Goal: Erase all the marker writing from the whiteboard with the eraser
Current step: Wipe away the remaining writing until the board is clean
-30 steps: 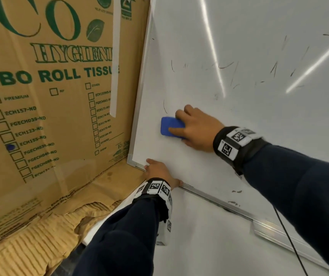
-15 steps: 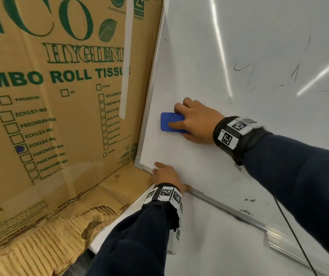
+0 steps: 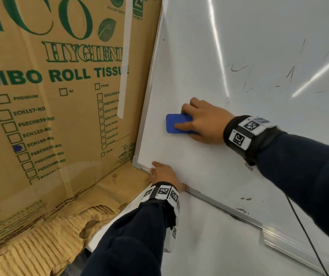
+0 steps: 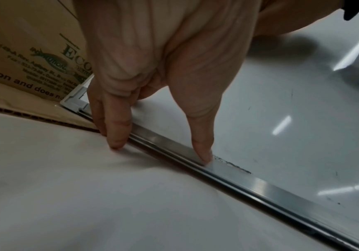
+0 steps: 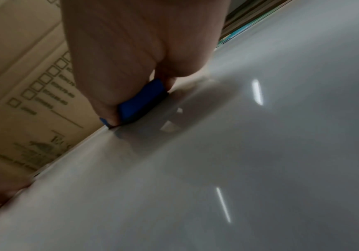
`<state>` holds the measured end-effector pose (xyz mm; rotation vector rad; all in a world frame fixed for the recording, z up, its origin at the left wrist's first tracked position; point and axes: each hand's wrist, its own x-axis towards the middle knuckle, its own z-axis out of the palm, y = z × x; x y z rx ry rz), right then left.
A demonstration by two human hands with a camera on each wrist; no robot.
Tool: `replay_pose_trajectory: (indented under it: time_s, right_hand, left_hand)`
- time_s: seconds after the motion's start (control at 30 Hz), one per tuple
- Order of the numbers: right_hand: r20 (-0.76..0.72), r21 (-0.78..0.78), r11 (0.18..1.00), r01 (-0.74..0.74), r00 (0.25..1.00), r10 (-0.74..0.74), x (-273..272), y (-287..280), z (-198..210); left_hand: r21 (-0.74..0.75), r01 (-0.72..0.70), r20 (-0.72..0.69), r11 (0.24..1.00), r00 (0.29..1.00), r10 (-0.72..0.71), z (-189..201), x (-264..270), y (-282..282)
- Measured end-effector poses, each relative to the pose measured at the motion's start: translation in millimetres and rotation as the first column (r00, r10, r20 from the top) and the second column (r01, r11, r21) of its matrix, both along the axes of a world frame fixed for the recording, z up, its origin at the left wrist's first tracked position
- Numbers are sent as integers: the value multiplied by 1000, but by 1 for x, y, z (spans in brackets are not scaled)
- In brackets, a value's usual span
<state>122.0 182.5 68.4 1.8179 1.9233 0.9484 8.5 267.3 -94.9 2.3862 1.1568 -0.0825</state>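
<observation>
A white whiteboard [image 3: 259,46] leans upright, with faint dark marker strokes [image 3: 239,67] at upper right and smudges [image 3: 245,199] near its bottom rail. My right hand [image 3: 201,120] grips a blue eraser [image 3: 174,123] and presses it flat on the board's lower left area; the right wrist view shows the eraser [image 5: 141,103] pinched between thumb and fingers [image 5: 109,108]. My left hand [image 3: 164,175] rests on the bottom metal frame [image 4: 249,180] near the left corner, with one fingertip [image 4: 204,152] on the rail and another on the white surface below.
A large brown cardboard box [image 3: 50,96] with green print stands right against the board's left edge. Torn corrugated cardboard [image 3: 30,246] lies below it. A white surface [image 3: 209,246] lies under the board, and a thin black cable [image 3: 307,236] crosses at the right.
The eraser and right hand shifted slightly up and left on the board; a short curved stroke seen left of the eraser a second ago is gone. The left hand stays on the frame.
</observation>
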Motion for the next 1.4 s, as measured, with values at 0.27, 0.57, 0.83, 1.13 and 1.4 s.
replay_pose_trajectory:
  time_s: [0.27,0.57,0.83,1.13,1.4]
  right_hand:
    - [-215,616,739,271,961,-172,19,-30,74]
    - [-225,551,792,264,960,-164,18,-77,70]
    - [-103,232,960,153,986,-132,11,-98,27]
    - [-186,483,851,207,974,-131,16,-118,53]
    - [-219,501,821,273,958,-185,19,-145,43]
  left_hand:
    - [35,1,12,999,1000,-1,-5,2,1]
    - [62,23,6,998,1000,-24,-9,5,4]
    - [58,30,44,998,998,-33,-12,8,7]
    - [56,30,53,998,998,-33,-10,6,7]
    - [54,37,73,998,996,-41,-4,0,-1]
